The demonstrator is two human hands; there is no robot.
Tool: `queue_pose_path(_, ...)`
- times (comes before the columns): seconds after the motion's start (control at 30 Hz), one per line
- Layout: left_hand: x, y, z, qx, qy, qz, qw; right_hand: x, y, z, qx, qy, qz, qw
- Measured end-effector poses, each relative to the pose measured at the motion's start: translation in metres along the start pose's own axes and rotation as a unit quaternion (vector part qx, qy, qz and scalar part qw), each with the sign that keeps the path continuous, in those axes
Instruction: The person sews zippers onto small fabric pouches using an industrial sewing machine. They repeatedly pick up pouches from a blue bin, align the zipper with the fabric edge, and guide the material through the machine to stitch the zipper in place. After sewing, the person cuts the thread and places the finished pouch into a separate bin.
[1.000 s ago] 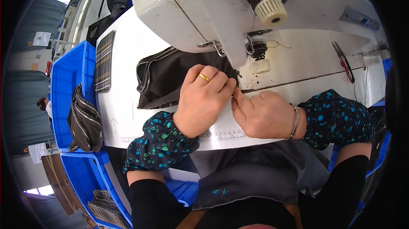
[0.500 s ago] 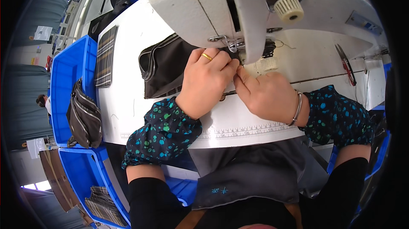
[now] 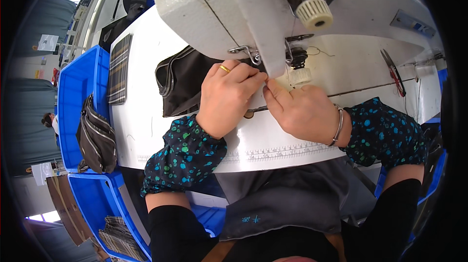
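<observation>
A dark fabric bag with a silver zip [image 3: 178, 91] lies on the white table [image 3: 141, 130] under the sewing machine's head [image 3: 209, 13]. My left hand [image 3: 224, 96], with a gold ring, has its fingers curled closed on the bag's right part, just below the presser foot. Touching it from the right is my right hand [image 3: 302, 113], thumb and index finger pinched at the bag's edge; what lies between those fingertips is hidden. The needle area is mostly covered by the machine and fingers.
Red-handled scissors [image 3: 397, 76] lie at the right. Plaid fabric [image 3: 120, 69] sits at the left, beside a blue crate [image 3: 68, 115] with dark zipped bags [image 3: 95, 140]. A lower blue crate [image 3: 83, 189] holds plaid pieces. Another person [image 3: 48, 120] appears at the far left.
Both hands have moved up toward the machine's presser foot since a second ago, and the bag has shifted a little upward with them.
</observation>
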State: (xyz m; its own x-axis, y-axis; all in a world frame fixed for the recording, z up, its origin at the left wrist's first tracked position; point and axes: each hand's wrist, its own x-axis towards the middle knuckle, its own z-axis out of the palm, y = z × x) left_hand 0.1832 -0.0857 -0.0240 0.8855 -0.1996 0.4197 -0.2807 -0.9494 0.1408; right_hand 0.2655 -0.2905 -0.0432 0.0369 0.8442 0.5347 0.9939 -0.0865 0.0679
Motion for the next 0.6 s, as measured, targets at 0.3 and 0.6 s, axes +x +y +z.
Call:
queue_pose_path(0.3, 0.0044, -0.0041, -0.0035, -0.003, -0.015, 0.035, 0.999, 0.0, -0.0007, -0.0032, 0.001, -0.015, -0.001, 1.0)
queue_pose_path(0.6, 0.0089, -0.0047, -0.0025, 0.039, -0.009, -0.011, 0.999, -0.0027, -0.0017, -0.0061, -0.017, -0.06, 0.002, 0.998)
